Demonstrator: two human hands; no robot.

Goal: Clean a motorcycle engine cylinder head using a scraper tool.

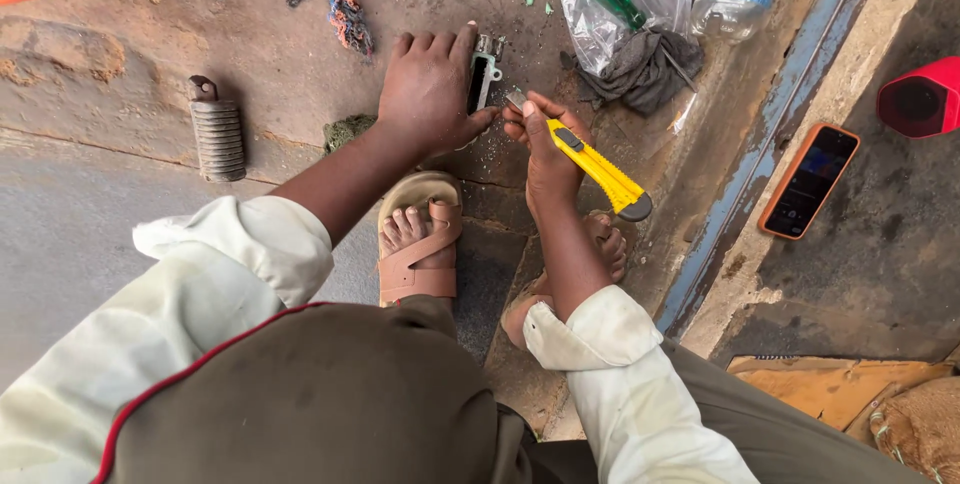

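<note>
Left hand (430, 89) presses metal part (484, 74) down; right hand (545, 139) grips yellow knife (600, 169) (blade beside it).

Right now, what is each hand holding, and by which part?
The right hand grips a yellow utility knife near its blade end. The left hand presses on a small metal part on the ground, fingers along its side.

The person wears a cream long-sleeved shirt (230, 274), stained and rumpled, its cuffs pushed up above the wrists. Over the shirt lies a dark olive-brown vest (320, 394) edged with thin red piping. Below the vest, tan strapped sandals (418, 244) cover bare feet.
</note>
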